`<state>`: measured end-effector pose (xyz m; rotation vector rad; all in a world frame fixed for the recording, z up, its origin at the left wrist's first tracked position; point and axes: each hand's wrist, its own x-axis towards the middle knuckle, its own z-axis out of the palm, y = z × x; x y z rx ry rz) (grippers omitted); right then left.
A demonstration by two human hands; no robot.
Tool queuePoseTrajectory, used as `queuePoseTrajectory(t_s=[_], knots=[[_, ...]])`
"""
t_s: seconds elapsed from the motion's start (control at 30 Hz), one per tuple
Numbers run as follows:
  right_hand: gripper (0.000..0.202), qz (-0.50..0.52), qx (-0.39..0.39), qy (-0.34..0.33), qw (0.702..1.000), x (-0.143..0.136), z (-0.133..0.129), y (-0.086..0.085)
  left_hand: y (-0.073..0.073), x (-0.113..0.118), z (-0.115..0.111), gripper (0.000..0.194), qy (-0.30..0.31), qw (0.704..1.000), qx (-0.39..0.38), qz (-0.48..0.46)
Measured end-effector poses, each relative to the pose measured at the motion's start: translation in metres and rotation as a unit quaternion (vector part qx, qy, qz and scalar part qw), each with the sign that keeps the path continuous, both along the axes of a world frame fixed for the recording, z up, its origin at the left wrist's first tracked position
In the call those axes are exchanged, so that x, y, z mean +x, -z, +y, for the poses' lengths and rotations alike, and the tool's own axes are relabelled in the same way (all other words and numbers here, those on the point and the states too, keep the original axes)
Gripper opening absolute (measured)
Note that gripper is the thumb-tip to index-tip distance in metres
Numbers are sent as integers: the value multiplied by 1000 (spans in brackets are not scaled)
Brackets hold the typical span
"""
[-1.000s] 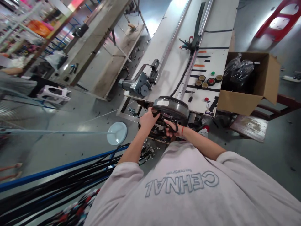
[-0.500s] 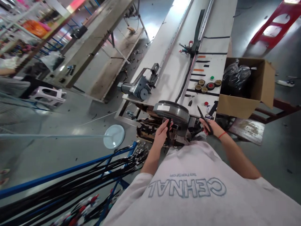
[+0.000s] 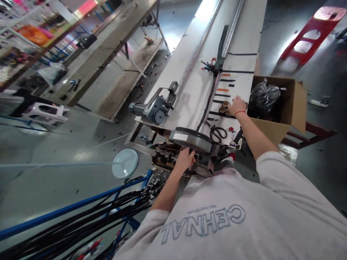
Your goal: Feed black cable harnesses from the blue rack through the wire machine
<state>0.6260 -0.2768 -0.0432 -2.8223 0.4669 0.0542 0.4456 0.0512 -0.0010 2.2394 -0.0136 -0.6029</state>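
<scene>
My left hand (image 3: pixel 185 159) is closed at the near side of a grey ring-shaped machine part (image 3: pixel 191 140), around the end of a black cable, mostly hidden by the fingers. The black cable bundle (image 3: pixel 208 103) runs along the bench from the ring to a cluster of small coloured connectors (image 3: pixel 208 66). Over a group of tape rolls (image 3: pixel 222 109) on the right side of the bench, my right hand (image 3: pixel 238 105) has its fingers bent around one roll, which it covers. Black-handled scissors (image 3: pixel 217 134) lie on the bench between the ring and a red button (image 3: pixel 231 129).
A motor unit (image 3: pixel 158 110) sits on the bench's left side. An open cardboard box (image 3: pixel 273 126) with a black plastic bag stands at the right. Black cables hang on a blue rack (image 3: pixel 81 207) at lower left. A red stool (image 3: pixel 311 36) lies beyond.
My right hand has put the scissors down on the bench and moved forward onto the tape rolls. My left hand stays by the ring. The whole view has shifted slightly.
</scene>
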Motion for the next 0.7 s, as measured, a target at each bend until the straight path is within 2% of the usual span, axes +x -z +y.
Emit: queuePoseTrajectory(t_s=[0.1,0.17,0.23,0.3,0.43,0.57,0.7], knots=[[57,71,-19,24,997,29,-25,12,7,-6,-2,12,-13,992,90,-91],[62,111,-29,19,993,32,-29,22,14,-8,-1,18,-48,976,129,-168],[69,117,-45,3,992,29,-28,29,19,-10,1,19,-71,968,138,-196],[73,117,-56,-8,991,26,-26,33,21,-14,4,18,-72,975,117,-174],[76,133,-59,-5,989,25,-25,32,22,-32,7,33,-75,992,33,-100],[73,134,-58,6,989,27,-23,27,31,-59,13,42,-124,991,-33,-42],[69,123,-51,10,991,28,-23,26,43,-85,28,52,-173,982,-82,-3]])
